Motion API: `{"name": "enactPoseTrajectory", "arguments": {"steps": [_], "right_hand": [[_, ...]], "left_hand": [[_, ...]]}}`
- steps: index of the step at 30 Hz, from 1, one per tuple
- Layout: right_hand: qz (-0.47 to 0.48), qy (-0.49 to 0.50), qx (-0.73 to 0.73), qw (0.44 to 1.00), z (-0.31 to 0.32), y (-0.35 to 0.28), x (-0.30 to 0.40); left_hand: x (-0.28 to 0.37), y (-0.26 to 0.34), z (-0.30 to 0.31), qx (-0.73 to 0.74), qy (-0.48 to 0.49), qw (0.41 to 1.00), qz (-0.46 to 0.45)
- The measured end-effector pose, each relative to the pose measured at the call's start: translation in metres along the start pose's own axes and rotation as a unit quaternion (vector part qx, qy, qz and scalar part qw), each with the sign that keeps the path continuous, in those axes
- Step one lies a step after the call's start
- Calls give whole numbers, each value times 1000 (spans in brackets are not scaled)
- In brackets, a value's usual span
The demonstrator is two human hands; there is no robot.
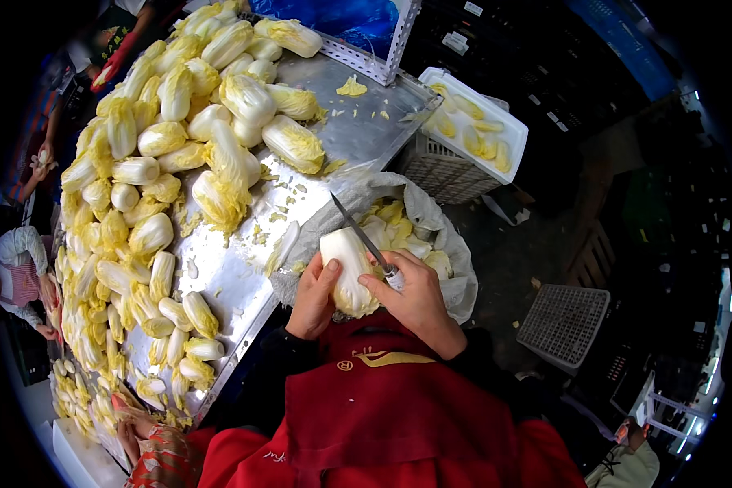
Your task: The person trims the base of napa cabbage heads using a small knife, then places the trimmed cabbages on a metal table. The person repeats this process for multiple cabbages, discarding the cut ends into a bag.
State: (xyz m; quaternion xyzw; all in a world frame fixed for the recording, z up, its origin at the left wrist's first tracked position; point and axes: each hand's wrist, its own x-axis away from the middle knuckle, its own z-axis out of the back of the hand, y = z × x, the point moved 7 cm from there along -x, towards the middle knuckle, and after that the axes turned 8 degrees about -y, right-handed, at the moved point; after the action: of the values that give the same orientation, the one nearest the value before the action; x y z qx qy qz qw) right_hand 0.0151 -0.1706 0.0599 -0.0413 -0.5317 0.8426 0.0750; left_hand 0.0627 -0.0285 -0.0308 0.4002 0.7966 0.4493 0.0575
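A trimmed napa cabbage (348, 268) is held upright in front of my red apron. My left hand (315, 299) grips its left side, thumb across the front. On the other side, my right hand (412, 299) steadies the cabbage with its thumb and also holds a knife (361, 232) by its pale, wrapped handle. The dark blade points up and to the left, close along the cabbage's right side. Just beyond my hands, a white woven sack (445, 244) stands with its mouth spread, holding cabbage leaves (390, 216).
A metal table (219, 250) bears a big heap of napa cabbages (177, 97). A white foam box (512, 134) with yellow leaves rests on a plastic crate (442, 174). Another grey crate (564, 323) stands at right. Co-workers' hands (135, 424) work along the table.
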Motion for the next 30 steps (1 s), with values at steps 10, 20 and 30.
{"name": "enactPoseTrajectory", "arguments": {"steps": [10, 20, 30], "right_hand": [[-34, -6, 39, 999, -10, 7, 1], [-83, -27, 80, 993, -24, 37, -1], [-51, -46, 78, 995, -26, 37, -4]], "left_hand": [[-8, -16, -12, 127, -25, 991, 23], [-6, -24, -11, 18, -26, 999, -15], [-4, -17, -7, -93, 13, 994, -56]]}}
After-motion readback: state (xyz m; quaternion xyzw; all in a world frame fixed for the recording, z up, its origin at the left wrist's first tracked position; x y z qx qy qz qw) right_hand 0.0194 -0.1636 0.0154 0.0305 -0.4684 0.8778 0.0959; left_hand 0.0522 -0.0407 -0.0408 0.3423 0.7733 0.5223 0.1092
